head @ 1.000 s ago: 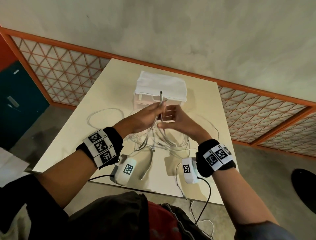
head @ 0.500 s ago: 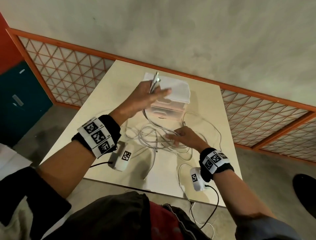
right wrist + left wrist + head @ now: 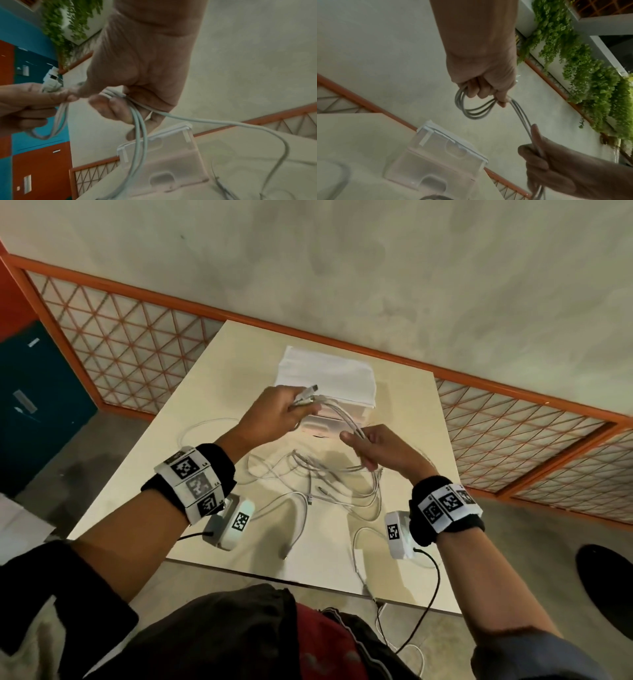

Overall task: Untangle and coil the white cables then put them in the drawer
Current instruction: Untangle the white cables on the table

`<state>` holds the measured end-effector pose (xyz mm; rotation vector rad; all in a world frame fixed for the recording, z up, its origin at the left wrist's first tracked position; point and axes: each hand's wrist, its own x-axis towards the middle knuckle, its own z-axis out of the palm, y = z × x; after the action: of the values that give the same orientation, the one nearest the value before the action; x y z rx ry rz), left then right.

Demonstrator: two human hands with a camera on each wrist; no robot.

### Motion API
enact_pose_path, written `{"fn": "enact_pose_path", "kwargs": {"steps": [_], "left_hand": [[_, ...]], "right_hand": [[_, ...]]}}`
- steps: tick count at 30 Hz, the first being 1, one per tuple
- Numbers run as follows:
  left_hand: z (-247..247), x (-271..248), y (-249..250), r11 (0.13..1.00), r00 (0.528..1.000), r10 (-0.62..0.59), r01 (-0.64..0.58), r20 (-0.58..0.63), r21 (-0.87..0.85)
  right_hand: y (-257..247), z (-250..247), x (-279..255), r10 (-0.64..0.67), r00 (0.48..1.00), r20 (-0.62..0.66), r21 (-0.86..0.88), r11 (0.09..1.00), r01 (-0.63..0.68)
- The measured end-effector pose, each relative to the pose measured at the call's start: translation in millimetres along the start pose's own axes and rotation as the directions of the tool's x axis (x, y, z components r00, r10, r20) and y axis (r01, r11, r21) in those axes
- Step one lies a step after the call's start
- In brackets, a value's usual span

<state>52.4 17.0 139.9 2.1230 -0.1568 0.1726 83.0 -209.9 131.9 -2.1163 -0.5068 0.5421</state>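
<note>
Several white cables (image 3: pixel 329 484) lie tangled on the beige table (image 3: pixel 212 392). My left hand (image 3: pixel 274 416) grips a small bundle of looped white cable (image 3: pixel 471 109), a plug end sticking out past its thumb. My right hand (image 3: pixel 376 446) pinches the strands (image 3: pixel 137 117) that run from that bundle, a short way to its right, both hands raised above the tangle. A translucent plastic drawer box (image 3: pixel 325 381) with a white top stands just behind the hands, its front facing me.
An orange lattice railing (image 3: pixel 137 344) runs behind and beside the table. One cable (image 3: pixel 359 559) trails over the table's near edge to the floor. Hanging green plants (image 3: pixel 590 74) show in the left wrist view. A dark shoe (image 3: pixel 606 583) is at the right.
My left hand came back down from over the box with the cable end. My right hand rose off the tangle and took hold of the strands beside it.
</note>
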Motion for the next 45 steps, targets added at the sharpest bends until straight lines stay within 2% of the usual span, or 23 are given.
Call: {"fn": "enact_pose_path", "kwargs": {"steps": [4, 7, 10, 13, 15, 16, 18, 20, 21, 23, 25, 27, 28, 30, 31, 33, 34, 36, 38, 41, 43, 45], "left_hand": [[8.6, -4.9, -4.3, 0.999, 0.98, 0.048, -0.051, -0.193, -0.013], [8.5, -5.5, -3.6, 0.994, 0.932, 0.053, -0.084, -0.358, -0.072], [8.0, -3.5, -0.3, 0.981, 0.895, 0.041, -0.12, -0.445, -0.15], [10.2, -3.3, -4.5, 0.992, 0.844, 0.023, -0.087, -0.536, -0.095], [9.5, -1.9, -15.2, 0.999, 0.836, -0.049, 0.027, -0.547, -0.047], [8.0, -1.2, -22.2, 0.992, 0.849, -0.111, 0.123, -0.516, -0.011], [6.1, -0.6, -37.3, 0.941, 0.889, -0.28, 0.329, -0.363, 0.078], [8.7, -3.6, -46.6, 0.893, 0.892, -0.426, 0.441, -0.15, 0.089], [11.7, -5.8, -50.0, 0.885, 0.887, -0.458, 0.462, -0.068, 0.06], [18.0, -8.9, -49.9, 0.914, 0.913, -0.405, 0.404, -0.038, -0.042], [26.3, -10.8, -39.1, 0.949, 0.957, -0.277, 0.258, -0.086, -0.181], [35.3, -12.0, -24.9, 0.936, 0.988, -0.151, 0.132, -0.033, -0.327], [40.5, -13.1, -17.5, 0.924, 0.993, -0.108, 0.116, 0.042, -0.365], [51.1, -14.7, -8.3, 0.935, 0.978, -0.052, 0.119, 0.202, -0.335], [56.4, -15.0, -6.2, 0.947, 0.969, -0.029, 0.105, 0.245, -0.303], [59.8, -15.2, -1.9, 0.952, 0.967, -0.001, 0.079, 0.254, -0.297], [58.8, -12.6, -1.1, 0.95, 0.978, 0.007, 0.059, 0.209, -0.306], [52.3, -5.8, -1.5, 0.964, 1.0, -0.008, 0.014, 0.024, -0.267], [41.1, 2.0, -2.6, 0.978, 0.983, -0.047, 0.009, -0.18, -0.209], [22.9, 10.8, -1.5, 0.965, 0.916, -0.13, 0.029, -0.38, -0.261], [8.4, 16.0, -3.3, 0.945, 0.841, -0.199, 0.029, -0.504, -0.325], [-1.4, 19.5, -11.9, 0.958, 0.789, -0.211, 0.051, -0.576, -0.281]], "right_hand": [[9.3, 7.5, 2.4, 0.078, 0.997, 0.013, 0.011, 0.997, -0.078], [20.5, 2.8, 4.3, 0.15, 0.989, 0.016, 0.024, 0.988, -0.15], [25.2, -0.9, 5.8, 0.184, 0.983, -0.002, 0.044, 0.982, -0.184], [19.5, -7.4, 4.7, 0.134, 0.985, -0.111, 0.142, 0.983, -0.117], [14.3, -15.6, 5.5, 0.077, 0.967, -0.244, 0.163, 0.986, -0.037], [11.0, -20.3, 6.4, 0.055, 0.951, -0.304, 0.162, 0.987, -0.005], [1.7, -30.0, 9.3, -0.002, 0.917, -0.399, 0.078, 0.996, 0.037], [-7.2, -38.2, 12.0, -0.103, 0.889, -0.446, -0.13, 0.99, 0.049], [-9.6, -40.9, 13.7, -0.148, 0.887, -0.438, -0.231, 0.972, 0.048], [-10.7, -42.7, 17.1, -0.152, 0.915, -0.374, -0.353, 0.936, 0.011], [-10.4, -38.6, 19.9, -0.096, 0.956, -0.278, -0.402, 0.915, -0.025], [-12.2, -29.9, 20.5, -0.069, 0.982, -0.175, -0.419, 0.908, -0.011], [-14.7, -24.8, 19.7, -0.073, 0.989, -0.127, -0.408, 0.913, 0.015], [-23.2, -16.0, 17.7, -0.101, 0.993, -0.058, -0.339, 0.938, 0.076], [-27.0, -13.3, 17.2, -0.115, 0.992, -0.044, -0.299, 0.949, 0.097], [-33.1, -13.6, 16.3, -0.125, 0.991, -0.045, -0.227, 0.967, 0.112], [-34.3, -15.9, 14.9, -0.123, 0.991, -0.053, -0.172, 0.979, 0.113], [-30.7, -20.6, 10.7, -0.114, 0.99, -0.087, -0.035, 0.993, 0.111], [-19.7, -24.7, 5.4, -0.099, 0.986, -0.136, 0.04, 0.994, 0.105], [2.8, -23.7, -1.0, -0.033, 0.991, -0.128, 0.048, 0.998, 0.039], [17.7, -22.3, -5.5, 0.045, 0.99, -0.135, 0.028, 0.999, -0.041], [29.0, -22.7, -10.6, 0.079, 0.984, -0.16, 0.028, 0.997, -0.076]]}}
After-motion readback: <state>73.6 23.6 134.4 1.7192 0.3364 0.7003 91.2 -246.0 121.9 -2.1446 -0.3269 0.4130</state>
